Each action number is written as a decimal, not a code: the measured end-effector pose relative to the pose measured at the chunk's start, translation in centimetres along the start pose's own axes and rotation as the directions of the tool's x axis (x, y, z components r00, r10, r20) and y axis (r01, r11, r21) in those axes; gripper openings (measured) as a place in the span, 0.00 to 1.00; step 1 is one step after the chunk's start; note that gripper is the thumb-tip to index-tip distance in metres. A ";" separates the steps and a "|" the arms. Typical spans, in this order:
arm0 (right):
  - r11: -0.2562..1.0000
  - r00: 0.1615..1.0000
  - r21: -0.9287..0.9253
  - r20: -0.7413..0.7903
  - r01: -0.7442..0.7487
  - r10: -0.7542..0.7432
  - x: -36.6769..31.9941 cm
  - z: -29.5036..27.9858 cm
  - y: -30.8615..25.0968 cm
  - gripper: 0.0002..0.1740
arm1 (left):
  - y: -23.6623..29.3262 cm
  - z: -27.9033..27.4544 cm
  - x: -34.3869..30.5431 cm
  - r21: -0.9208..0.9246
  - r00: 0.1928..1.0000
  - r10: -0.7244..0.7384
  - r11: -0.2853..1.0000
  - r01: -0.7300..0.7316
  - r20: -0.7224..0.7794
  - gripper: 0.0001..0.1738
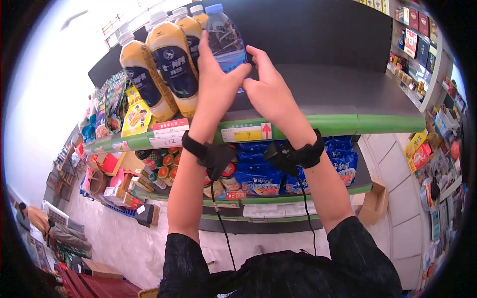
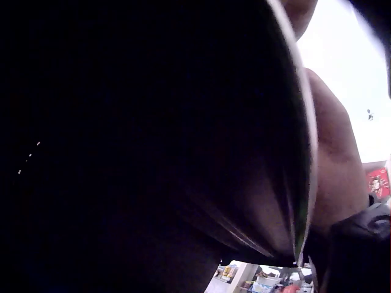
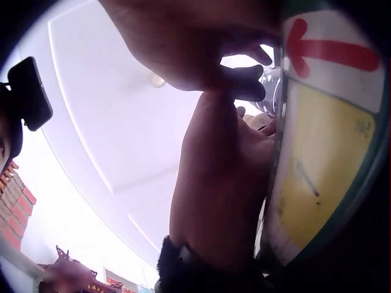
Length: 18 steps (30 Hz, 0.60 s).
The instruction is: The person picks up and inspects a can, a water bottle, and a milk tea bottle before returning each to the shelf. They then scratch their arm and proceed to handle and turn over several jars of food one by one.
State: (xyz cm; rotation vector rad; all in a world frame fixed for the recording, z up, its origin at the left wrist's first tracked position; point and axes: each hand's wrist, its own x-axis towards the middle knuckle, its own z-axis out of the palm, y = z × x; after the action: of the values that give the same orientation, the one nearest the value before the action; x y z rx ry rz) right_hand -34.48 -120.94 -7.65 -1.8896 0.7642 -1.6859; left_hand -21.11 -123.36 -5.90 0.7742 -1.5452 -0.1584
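Observation:
A clear water bottle with a blue cap and blue label stands on the top shelf, at the right end of a group of milk tea bottles. My left hand lies along its left side, fingers pointing up, thumb across its front. On the other side is my right hand, its fingers by the bottle's right side and its thumb close to the left thumb. Both hands partly cover the bottle's lower half. Part of the bottle shows past the fingers in the right wrist view. The left wrist view is mostly dark.
Yellow and dark snack bags sit left of the bottles. A green shelf edge carries price tags below my hands. Blue packets and jars fill the shelf underneath. A cardboard box is on the floor, right.

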 end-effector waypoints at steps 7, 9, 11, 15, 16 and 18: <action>0.993 0.998 0.105 -0.007 -0.056 0.057 0.4 0.2 0.7 0.48 | 1.4 -0.2 -0.7 0.135 0.998 -0.038 0.990 0.043 -0.043 0.55; 0.997 0.995 0.050 -0.073 -0.063 0.067 0.2 0.0 0.8 0.49 | 1.7 0.0 -1.0 0.194 0.998 -0.031 0.980 0.041 -0.054 0.49; 0.998 0.992 -0.010 -0.109 -0.068 0.067 0.2 -0.1 0.8 0.49 | 2.5 0.1 -1.2 0.046 0.998 -0.042 0.998 0.044 -0.050 0.45; 0.989 0.993 -0.144 -0.117 -0.039 0.023 0.0 -0.4 0.4 0.45 | 2.5 0.4 -1.6 -0.015 0.994 0.070 0.997 -0.072 -0.080 0.37; 0.984 0.995 -0.178 -0.104 -0.021 0.002 -0.1 -0.6 0.3 0.44 | 2.8 0.5 -1.8 -0.021 0.994 0.082 0.996 -0.084 -0.076 0.36; 0.963 0.981 -0.257 -0.153 0.079 -0.121 -0.5 -0.4 0.7 0.41 | 3.9 0.7 -2.2 -0.016 0.991 0.106 0.994 -0.107 -0.082 0.35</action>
State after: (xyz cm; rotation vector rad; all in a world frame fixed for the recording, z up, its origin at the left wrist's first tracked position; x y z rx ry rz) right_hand -34.99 -121.10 -8.38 -2.0009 1.0042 -1.9065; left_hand -23.36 -119.42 -5.78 0.6721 -1.5020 -0.0635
